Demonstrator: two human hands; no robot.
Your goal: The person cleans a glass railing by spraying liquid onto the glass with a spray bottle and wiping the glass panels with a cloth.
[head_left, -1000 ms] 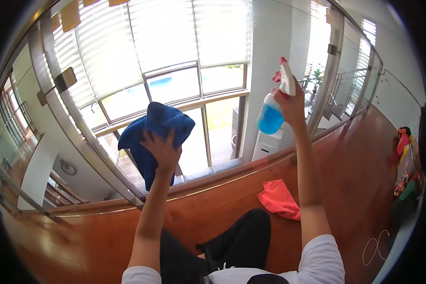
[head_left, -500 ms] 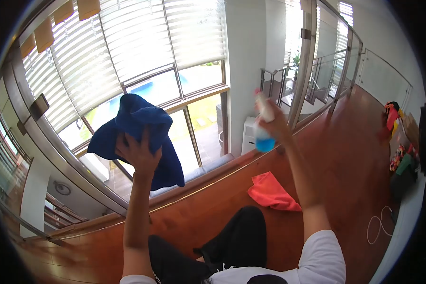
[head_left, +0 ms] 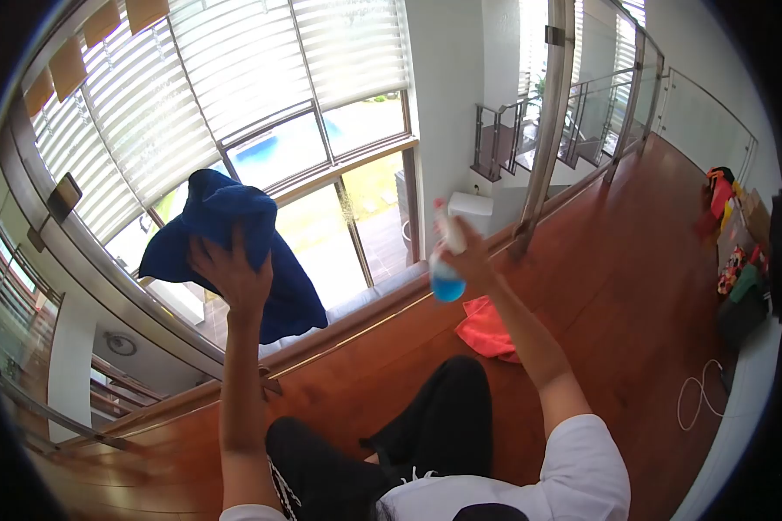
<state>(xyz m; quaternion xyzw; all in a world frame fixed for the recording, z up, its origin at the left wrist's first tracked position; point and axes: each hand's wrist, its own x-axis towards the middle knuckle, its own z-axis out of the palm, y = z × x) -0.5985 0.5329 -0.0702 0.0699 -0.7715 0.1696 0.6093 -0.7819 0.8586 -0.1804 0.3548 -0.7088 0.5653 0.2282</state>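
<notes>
My left hand (head_left: pixel 237 273) holds a dark blue cloth (head_left: pixel 230 208) up against the glass panel of the railing, fingers spread over the fabric. One long corner of the cloth hangs down to the right. In my right hand (head_left: pixel 467 256) is a spray bottle (head_left: pixel 447 282) with blue liquid in its lower part and a pinkish nozzle. Its nozzle is level with the glass, and a patch of droplets (head_left: pixel 347 206) shows on the pane to its left. A red cloth (head_left: pixel 488 330) lies on the wooden floor below the bottle, partly covered by my right forearm.
Metal posts (head_left: pixel 547 130) carry the glass railing along the floor edge. Beyond the glass are tall windows with striped blinds (head_left: pixel 235 69). Bags and other items (head_left: pixel 738 252) stand by the right wall, near a white cable (head_left: pixel 691 408).
My right hand has brought the spray bottle left and slightly down. My left hand and the blue cloth have shifted a little left. The view has tilted slightly.
</notes>
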